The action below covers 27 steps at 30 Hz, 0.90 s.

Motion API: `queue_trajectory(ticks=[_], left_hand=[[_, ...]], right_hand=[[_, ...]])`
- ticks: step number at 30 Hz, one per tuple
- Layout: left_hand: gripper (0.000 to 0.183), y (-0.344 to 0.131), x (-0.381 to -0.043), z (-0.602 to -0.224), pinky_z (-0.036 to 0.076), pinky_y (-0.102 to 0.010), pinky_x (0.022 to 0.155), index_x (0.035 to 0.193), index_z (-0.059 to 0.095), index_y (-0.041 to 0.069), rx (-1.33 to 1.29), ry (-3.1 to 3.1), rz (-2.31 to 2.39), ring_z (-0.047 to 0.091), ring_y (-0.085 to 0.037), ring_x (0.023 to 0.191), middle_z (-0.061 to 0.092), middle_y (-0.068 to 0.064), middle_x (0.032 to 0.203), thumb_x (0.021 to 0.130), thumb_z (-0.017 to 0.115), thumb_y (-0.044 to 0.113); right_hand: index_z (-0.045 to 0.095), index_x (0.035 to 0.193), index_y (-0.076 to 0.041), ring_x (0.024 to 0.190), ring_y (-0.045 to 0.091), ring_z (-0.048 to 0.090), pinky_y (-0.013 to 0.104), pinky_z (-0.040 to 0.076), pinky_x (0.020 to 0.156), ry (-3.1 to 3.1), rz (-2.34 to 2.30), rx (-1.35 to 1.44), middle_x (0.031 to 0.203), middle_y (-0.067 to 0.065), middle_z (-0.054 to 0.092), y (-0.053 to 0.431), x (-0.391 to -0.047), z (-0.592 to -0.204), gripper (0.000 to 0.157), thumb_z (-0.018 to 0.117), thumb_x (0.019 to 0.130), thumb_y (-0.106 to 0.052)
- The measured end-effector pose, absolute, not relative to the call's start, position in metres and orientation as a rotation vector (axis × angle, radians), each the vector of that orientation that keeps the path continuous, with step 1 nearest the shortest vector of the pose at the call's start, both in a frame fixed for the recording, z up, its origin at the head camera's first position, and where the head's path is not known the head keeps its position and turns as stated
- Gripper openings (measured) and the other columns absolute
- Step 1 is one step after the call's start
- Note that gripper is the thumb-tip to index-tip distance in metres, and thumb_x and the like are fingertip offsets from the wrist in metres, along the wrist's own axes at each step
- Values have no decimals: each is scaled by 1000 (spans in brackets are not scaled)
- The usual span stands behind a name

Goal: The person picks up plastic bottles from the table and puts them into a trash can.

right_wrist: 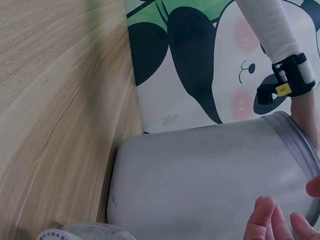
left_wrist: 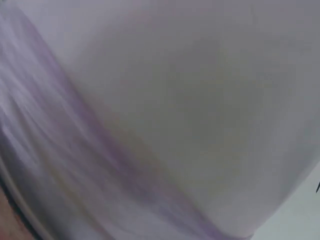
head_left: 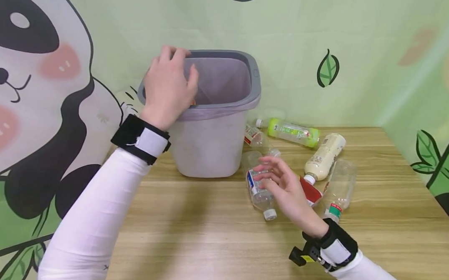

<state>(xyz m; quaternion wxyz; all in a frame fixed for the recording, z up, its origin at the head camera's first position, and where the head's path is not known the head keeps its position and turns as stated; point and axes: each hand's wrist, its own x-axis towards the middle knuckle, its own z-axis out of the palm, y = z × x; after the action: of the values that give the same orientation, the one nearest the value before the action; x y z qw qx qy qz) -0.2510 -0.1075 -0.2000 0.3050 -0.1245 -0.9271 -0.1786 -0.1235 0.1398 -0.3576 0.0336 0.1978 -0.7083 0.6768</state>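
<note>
My left hand [head_left: 171, 81] is over the left side of a grey trash can [head_left: 209, 145], its fingers spread and loosely bent above the opening. A small orange bit shows beside that hand at the can's front rim; the rest of it is hidden. My right hand [head_left: 283, 187] hovers with relaxed fingers over a clear plastic bottle [head_left: 262, 199] with a white cap, holding nothing. In the right wrist view its fingertips [right_wrist: 262, 212] appear in front of the can. The left wrist view is filled by the can's wall and its purple liner [left_wrist: 100, 135].
Right of the can lie a green-labelled bottle [head_left: 293, 133], a cream bottle [head_left: 324, 154], a large clear bottle [head_left: 341, 185] and a red piece [head_left: 310, 191]. Another clear bottle [head_left: 255, 136] lies against the can. A panda-patterned cloth [head_left: 299, 36] hangs behind the wooden table [head_left: 169, 242].
</note>
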Motion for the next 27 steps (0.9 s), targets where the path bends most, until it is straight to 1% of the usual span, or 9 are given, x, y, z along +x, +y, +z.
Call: queue_trajectory(ticks=[5,10,15,18,19,23,27], left_hand=[[28,-99,-238,-211,47,-43,76,109,64,5,-529,-2261,-489,53,-33,93,58,-12,112,91,45,17],[22,-90,-223,-227,45,-42,72,98,64,2,-775,-2038,-490,52,-31,89,59,-13,101,85,47,7],[19,-79,-204,-250,44,-41,68,91,66,2,-960,-1865,-449,53,-30,87,61,-12,94,83,49,3],[18,-74,-194,-268,45,-39,68,90,67,2,-1035,-1839,-441,54,-28,87,62,-12,93,82,50,1],[19,-73,-191,-274,46,-39,68,90,66,3,-1055,-1846,-444,54,-27,87,63,-11,93,81,50,1],[18,-67,-183,-304,48,-38,71,92,66,5,-1119,-1933,-463,56,-26,91,63,-10,98,79,53,2],[23,-64,-176,-335,49,-38,80,100,65,7,-1140,-2102,-473,56,-25,100,62,-9,107,79,56,6]], right_hand=[[48,122,8,101,37,57,30,53,84,-2215,2010,620,115,28,56,147,-124,-361,36,47,86,13],[55,113,10,96,26,61,27,52,85,-2259,1964,603,110,25,59,157,-123,-363,27,47,88,12],[58,108,10,95,15,62,24,52,84,-2280,1919,602,107,26,59,168,-121,-364,22,48,89,11],[59,106,10,94,16,62,23,52,83,-2309,1852,609,103,23,62,175,-122,-365,20,49,89,11],[60,105,10,93,18,63,22,52,82,-2329,1813,607,102,21,63,178,-122,-366,19,50,89,10],[62,105,4,88,25,62,21,53,73,-2456,1583,550,100,16,65,190,-125,-368,18,54,89,5],[63,107,-2,82,22,62,29,54,66,-2579,1347,516,99,15,66,202,-127,-371,22,56,87,2]])
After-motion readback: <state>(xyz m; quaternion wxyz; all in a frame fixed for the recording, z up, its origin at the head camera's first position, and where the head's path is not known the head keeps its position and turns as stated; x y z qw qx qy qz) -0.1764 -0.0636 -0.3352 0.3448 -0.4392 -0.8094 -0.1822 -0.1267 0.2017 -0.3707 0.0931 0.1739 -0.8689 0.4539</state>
